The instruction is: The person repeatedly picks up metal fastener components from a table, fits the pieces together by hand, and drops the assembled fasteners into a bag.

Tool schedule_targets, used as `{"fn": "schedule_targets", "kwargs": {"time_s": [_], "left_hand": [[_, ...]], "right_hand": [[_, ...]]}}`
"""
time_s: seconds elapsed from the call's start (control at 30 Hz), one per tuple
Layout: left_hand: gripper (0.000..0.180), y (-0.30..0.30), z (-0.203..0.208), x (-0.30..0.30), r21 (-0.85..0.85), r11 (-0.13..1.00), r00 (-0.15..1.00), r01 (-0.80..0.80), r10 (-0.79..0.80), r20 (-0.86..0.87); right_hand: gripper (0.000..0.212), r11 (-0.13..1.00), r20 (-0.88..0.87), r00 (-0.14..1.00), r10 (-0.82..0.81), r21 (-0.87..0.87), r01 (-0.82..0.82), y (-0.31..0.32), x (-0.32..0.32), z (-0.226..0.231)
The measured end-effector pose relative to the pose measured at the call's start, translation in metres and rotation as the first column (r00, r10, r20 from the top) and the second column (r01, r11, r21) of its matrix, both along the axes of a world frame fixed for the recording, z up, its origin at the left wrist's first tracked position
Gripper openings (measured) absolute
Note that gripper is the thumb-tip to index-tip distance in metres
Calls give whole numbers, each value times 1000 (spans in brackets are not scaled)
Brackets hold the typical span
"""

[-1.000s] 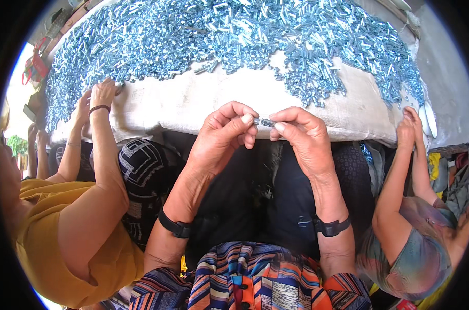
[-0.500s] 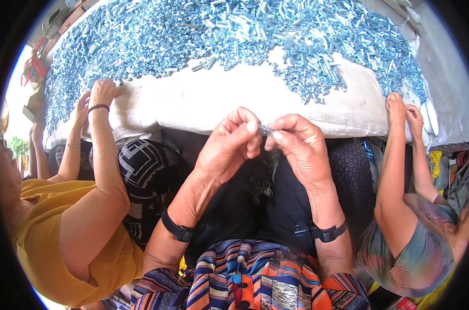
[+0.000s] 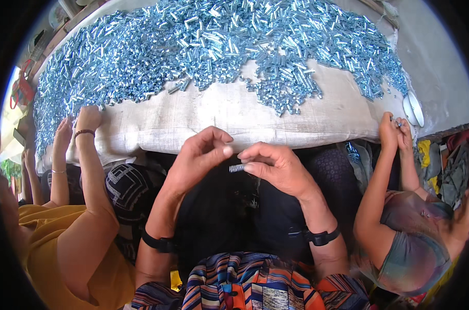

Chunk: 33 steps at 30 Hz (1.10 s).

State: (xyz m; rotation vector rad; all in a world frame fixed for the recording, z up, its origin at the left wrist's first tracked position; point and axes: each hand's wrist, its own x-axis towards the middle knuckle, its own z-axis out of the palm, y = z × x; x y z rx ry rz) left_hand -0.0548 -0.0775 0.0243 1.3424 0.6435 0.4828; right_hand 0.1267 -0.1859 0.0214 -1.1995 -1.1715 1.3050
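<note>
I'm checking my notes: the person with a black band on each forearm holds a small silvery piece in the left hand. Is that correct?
Not quite: the head view shows the small silvery piece in the right hand, not the left hand. The black bands are as you said.

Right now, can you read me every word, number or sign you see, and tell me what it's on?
There are no words, numbers or signs that I can read.
Dark trousers: pale marks, too small and blurred to read.
Striped shirt: a pale patch with dark flecks; I can't tell if it's writing.
Small metallic piece in the right hand: too small to show any.
</note>
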Motion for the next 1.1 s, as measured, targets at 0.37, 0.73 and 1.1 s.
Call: {"fn": "schedule_targets", "kwargs": {"time_s": [0.37,0.73,1.1], "left_hand": [[14,63,-17,89,903,427,887,47,398,-235],[20,72,-30,114,957,278,884,82,423,-199],[33,92,-20,117,826,512,737,235,460,-495]], "right_hand": [[18,691,555,413,-722,600,403,65,103,-5],[60,868,884,5,-467,458,192,151,130,-28],[67,953,973,85,-216,191,234,164,95,-19]]}}
